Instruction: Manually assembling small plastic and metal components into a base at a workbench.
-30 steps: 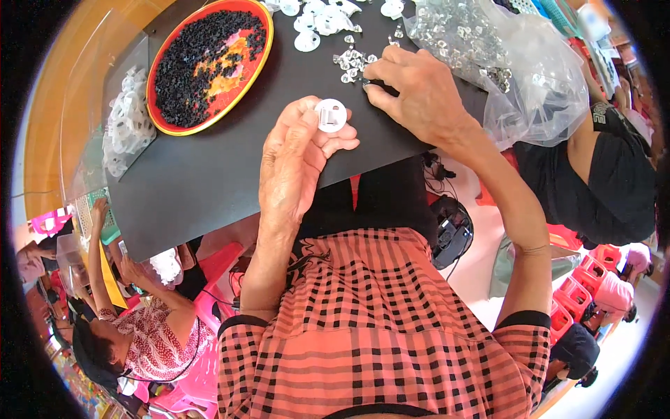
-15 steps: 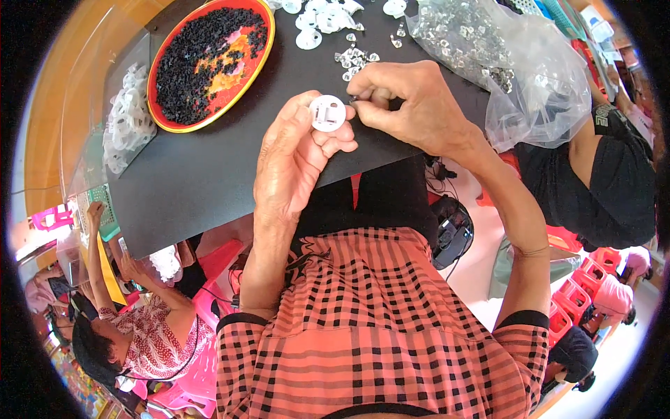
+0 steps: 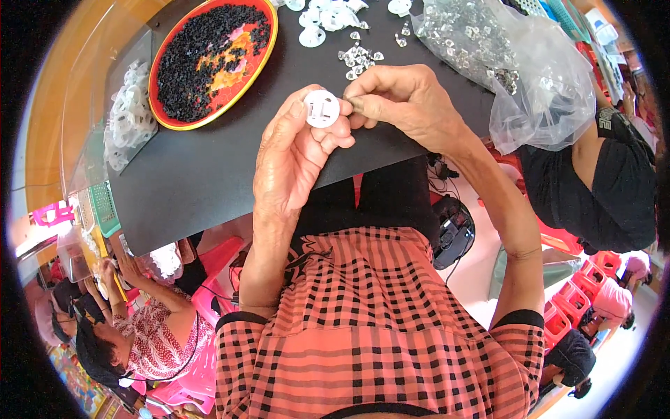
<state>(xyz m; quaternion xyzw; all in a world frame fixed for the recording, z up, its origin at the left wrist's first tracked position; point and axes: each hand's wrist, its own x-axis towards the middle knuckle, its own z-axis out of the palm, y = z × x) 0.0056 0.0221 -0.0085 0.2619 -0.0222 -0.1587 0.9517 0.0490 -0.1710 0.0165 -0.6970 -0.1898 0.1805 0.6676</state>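
left hand [image 3: 293,157] curled round white disc [image 3: 322,109], held face-up above table [image 3: 209,181] edge for access to its slots | right hand [image 3: 405,105] pinched shut on small metal clip at disc rim, too small to see clearly | spare clips [image 3: 356,54] loose just beyond, within reach | clear bag of clips [image 3: 516,77] at right | red tray of black bits [image 3: 209,56] at left
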